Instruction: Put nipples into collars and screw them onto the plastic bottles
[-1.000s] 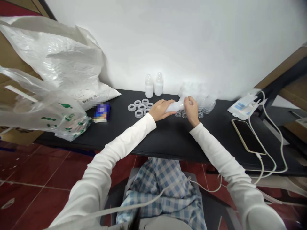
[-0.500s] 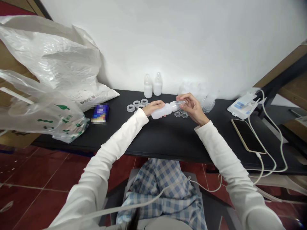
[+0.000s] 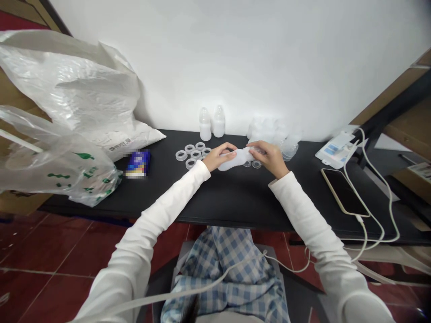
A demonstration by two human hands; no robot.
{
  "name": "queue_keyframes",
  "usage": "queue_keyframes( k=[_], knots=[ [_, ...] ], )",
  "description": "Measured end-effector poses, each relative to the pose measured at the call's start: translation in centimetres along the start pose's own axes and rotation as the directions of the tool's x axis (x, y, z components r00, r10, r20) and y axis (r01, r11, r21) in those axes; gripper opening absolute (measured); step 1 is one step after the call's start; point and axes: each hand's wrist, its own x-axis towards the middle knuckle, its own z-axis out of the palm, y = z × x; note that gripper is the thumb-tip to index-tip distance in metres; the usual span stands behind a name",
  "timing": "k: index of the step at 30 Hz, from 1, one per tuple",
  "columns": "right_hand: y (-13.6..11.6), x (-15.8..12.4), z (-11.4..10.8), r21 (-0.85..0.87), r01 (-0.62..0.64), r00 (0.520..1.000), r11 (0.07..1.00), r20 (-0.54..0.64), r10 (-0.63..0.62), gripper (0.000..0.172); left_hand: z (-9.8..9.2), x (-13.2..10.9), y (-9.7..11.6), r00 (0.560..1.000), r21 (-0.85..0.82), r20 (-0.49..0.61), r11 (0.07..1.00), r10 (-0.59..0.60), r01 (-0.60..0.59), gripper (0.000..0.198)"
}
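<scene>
Hands: we see the left hand (image 3: 215, 158) and the right hand (image 3: 271, 158) close together, both clamped on one bottle from either side.

Bottle: a milky plastic baby bottle (image 3: 232, 162) lies on its side between the hands, over the black tabletop (image 3: 235, 202); its narrow end is hidden under the right hand's fingers, and we cannot tell whether it touches the surface.

Beside the left hand: clear silicone rings (image 3: 188, 153) lie flat in a cluster, just left of it, and two upright baby bottles (image 3: 211, 123) stand beyond them by the white wall (image 3: 235, 54).

Beside the right hand: two more rings (image 3: 252, 164) lie just under its heel, with a cluster of clear bottle parts (image 3: 271, 134) behind.

Left end: a large white plastic sack (image 3: 67, 85), a green-printed plastic bag (image 3: 57, 167) and a blurred blue packet (image 3: 138, 163).

Right end: a phone (image 3: 343, 193) on the tabletop, with a white cable (image 3: 380, 215) running past it.

Below: our white sleeves (image 3: 161, 224) and checked fabric (image 3: 222, 269) over a red tiled floor (image 3: 50, 242).
</scene>
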Motion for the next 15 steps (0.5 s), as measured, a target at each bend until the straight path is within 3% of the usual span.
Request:
queue_keyframes(
  k=[2, 4, 9, 12, 15],
  knots=[
    [0.2, -0.1, -0.4, 0.002, 0.038, 0.998, 0.999, 0.05, -0.038, 0.034, -0.4, 0.5, 0.2, 0.987, -0.189, 0.107, 0.973, -0.116, 0.134, 0.061],
    [0.3, -0.4, -0.5, 0.016, 0.081, 0.992, 0.997, 0.094, -0.082, 0.035, -1.0, 0.8, 0.4, 0.947, -0.279, 0.228, 0.917, -0.226, 0.286, 0.058],
    [0.0, -1.3, -0.1, 0.005, 0.256, 0.956, 0.967, 0.146, -0.254, 0.042, -3.0, 0.7, 0.9, 0.738, -0.215, 0.447, 0.74, -0.505, 0.637, 0.057],
    [0.1, -1.6, 0.2, -0.095, 0.326, 0.935, 0.941, 0.18, -0.306, 0.031, -3.7, 0.8, 1.1, 0.663, -0.272, 0.521, 0.632, -0.538, 0.726, 0.056],
    [0.3, -1.7, 0.1, -0.118, 0.358, 0.919, 0.926, 0.219, -0.328, 0.022, -3.9, 1.3, 1.3, 0.616, -0.294, 0.575, 0.567, -0.538, 0.769, 0.057]
  ],
)
